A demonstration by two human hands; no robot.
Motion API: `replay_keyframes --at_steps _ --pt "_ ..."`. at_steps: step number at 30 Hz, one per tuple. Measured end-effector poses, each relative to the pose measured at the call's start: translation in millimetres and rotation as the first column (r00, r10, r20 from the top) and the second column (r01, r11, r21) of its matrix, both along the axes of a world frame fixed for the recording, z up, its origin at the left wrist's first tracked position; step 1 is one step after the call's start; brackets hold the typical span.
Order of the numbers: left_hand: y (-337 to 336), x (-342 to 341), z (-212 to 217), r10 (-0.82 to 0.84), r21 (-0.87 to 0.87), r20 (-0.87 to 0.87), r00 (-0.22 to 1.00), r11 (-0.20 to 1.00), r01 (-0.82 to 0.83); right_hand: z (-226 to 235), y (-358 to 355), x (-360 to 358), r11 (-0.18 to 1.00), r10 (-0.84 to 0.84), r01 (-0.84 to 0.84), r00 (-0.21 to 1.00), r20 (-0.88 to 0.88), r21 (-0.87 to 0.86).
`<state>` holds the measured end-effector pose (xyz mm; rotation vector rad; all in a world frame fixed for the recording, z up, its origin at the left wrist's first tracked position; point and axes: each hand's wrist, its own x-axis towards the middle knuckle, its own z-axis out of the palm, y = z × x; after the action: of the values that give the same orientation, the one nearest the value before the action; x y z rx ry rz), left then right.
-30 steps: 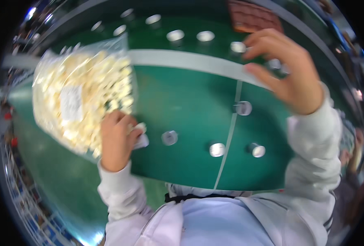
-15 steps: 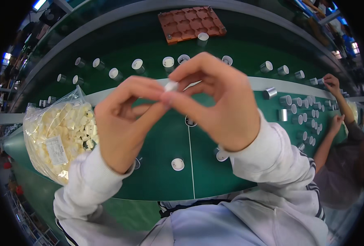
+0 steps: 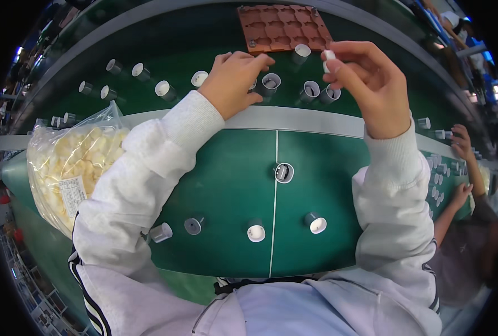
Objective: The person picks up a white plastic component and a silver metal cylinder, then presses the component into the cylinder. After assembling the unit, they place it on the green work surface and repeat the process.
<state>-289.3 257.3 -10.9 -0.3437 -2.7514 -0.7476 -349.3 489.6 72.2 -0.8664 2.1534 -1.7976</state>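
My right hand [image 3: 366,78] pinches a small white plug-like piece [image 3: 328,60] between thumb and fingers, above the green conveyor belt. Just below it stand open silver cups with white rims, such as the cup [image 3: 310,89] and its neighbour [image 3: 330,94]. Over the belt to the left is my left hand [image 3: 235,81], its thumb and fingers apart. A rim [image 3: 253,85] partly shows between them; whether the hand touches that cup I cannot tell. Right beside the fingertips stands another cup [image 3: 270,83] with something dark inside.
A clear bag of cream-coloured pieces [image 3: 92,154] lies at the left. A brown moulded tray [image 3: 285,28] sits at the far side. Several cups stand on the green table, one [image 3: 283,172] near its white line. A co-worker's hand [image 3: 462,140] works among cups at right.
My hands, together before around the white piece, have parted. The right carried it to the far right; the left moved outward over the cups. The view has shifted slightly.
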Motion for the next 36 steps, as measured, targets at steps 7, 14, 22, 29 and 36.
replay_keyframes --at_steps 7,14,22,29,36 --pt "5 -16 -7 -0.038 0.032 0.090 0.995 0.999 0.035 -12 9 3 0.982 0.191 -0.186 0.943 0.273 -0.046" --pt "27 -19 -7 0.004 0.307 0.110 0.994 0.951 -0.038 -35 2 -1 0.958 0.136 -0.112 0.988 -0.074 0.263" --pt "-1 -25 30 0.155 0.555 -0.198 0.968 0.832 -0.020 -29 -7 -22 0.925 0.196 -0.004 0.862 -0.468 0.380" --pt "4 51 124 0.135 0.757 0.095 0.986 0.634 -0.160 -58 -86 -26 0.554 0.623 -0.033 0.679 -0.387 0.832" --pt "58 174 141 0.098 0.805 0.418 0.903 0.421 -0.418 -62 -87 -37 0.654 0.545 0.043 0.666 -0.510 0.755"
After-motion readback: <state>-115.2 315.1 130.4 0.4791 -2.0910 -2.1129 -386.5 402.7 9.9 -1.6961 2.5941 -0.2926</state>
